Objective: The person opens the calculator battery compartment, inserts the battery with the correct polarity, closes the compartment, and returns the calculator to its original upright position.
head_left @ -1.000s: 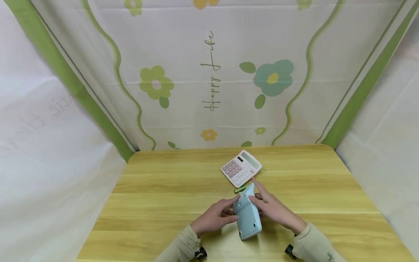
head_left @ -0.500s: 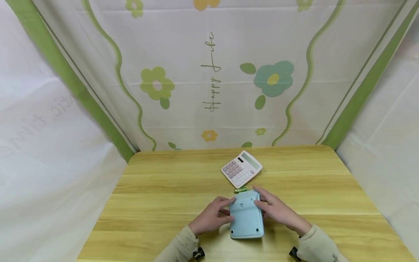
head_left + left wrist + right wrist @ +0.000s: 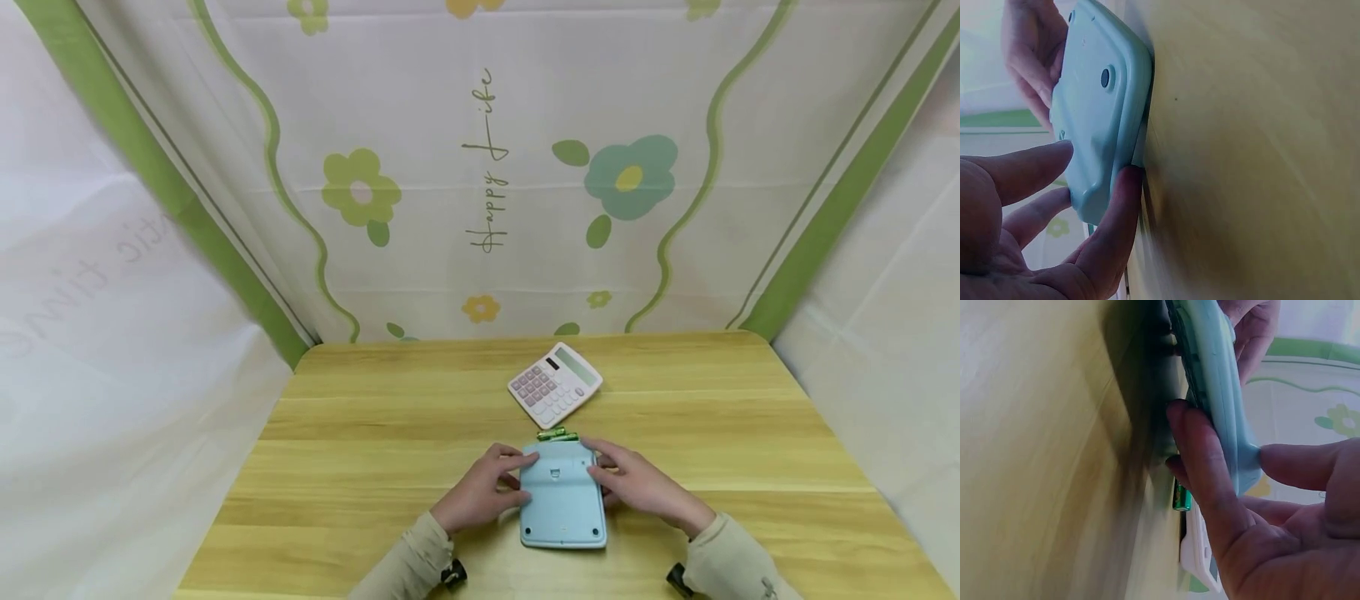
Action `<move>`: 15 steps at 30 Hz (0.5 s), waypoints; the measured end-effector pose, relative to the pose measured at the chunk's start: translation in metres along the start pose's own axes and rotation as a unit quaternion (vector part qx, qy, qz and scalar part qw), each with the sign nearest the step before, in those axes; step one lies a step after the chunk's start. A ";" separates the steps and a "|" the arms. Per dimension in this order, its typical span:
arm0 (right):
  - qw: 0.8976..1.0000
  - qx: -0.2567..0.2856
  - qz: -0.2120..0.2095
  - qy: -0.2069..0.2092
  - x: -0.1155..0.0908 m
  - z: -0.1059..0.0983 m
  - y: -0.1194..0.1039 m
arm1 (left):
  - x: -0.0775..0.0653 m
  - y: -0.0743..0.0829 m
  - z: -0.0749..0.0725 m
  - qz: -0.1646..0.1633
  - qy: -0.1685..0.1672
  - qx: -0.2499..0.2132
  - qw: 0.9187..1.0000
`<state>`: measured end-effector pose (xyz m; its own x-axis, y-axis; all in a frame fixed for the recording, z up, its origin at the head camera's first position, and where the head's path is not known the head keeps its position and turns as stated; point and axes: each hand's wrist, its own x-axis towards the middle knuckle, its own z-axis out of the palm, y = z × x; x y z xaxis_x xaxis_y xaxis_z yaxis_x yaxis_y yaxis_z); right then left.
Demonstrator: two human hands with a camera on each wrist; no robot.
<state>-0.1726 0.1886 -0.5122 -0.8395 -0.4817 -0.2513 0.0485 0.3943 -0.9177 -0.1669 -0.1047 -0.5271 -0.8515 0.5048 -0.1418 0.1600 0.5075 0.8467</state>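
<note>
A light blue calculator (image 3: 562, 507) is held back side up over the near part of the table, its small dark feet showing. In the right wrist view, keys show along its underside, with a gap above the tabletop. My left hand (image 3: 480, 493) grips its left edge, thumb on the back and fingers at the side and below. At the upper right corner, my right hand (image 3: 637, 485) pinches the calculator (image 3: 1235, 419) between thumb and fingers. Green batteries (image 3: 551, 434) lie just beyond its far edge; one battery (image 3: 1181, 497) shows below my right fingers.
A white and pink calculator (image 3: 555, 385) lies face up behind the batteries, turned at an angle. The wooden table (image 3: 375, 450) ends at a patterned cloth (image 3: 480, 167) at the back, with white cloth walls on both sides.
The blue calculator has turned from a steep sideways tilt to nearly level, back facing up. Both hands keep hold of it, and a second green battery shows at its far edge.
</note>
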 end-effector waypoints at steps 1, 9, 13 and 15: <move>1.000 -0.004 0.000 -0.003 0.000 0.000 0.001 | 0.000 0.000 0.000 -0.003 0.001 0.001 1.000; 1.000 -0.028 -0.006 -0.012 0.001 -0.001 0.002 | 0.002 -0.002 -0.002 -0.007 0.006 0.016 1.000; 0.999 -0.051 -0.007 -0.015 0.002 -0.001 0.003 | 0.003 -0.004 -0.002 -0.004 0.010 0.032 0.999; 0.998 -0.059 -0.009 -0.019 0.002 -0.001 0.004 | 0.003 -0.006 -0.002 -0.003 0.013 0.039 0.999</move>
<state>-0.1748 0.1896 -0.5160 -0.8183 -0.5179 -0.2494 -0.0317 0.4737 -0.8801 -0.1714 -0.1079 -0.5311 -0.8650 0.4840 -0.1323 0.1922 0.5631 0.8037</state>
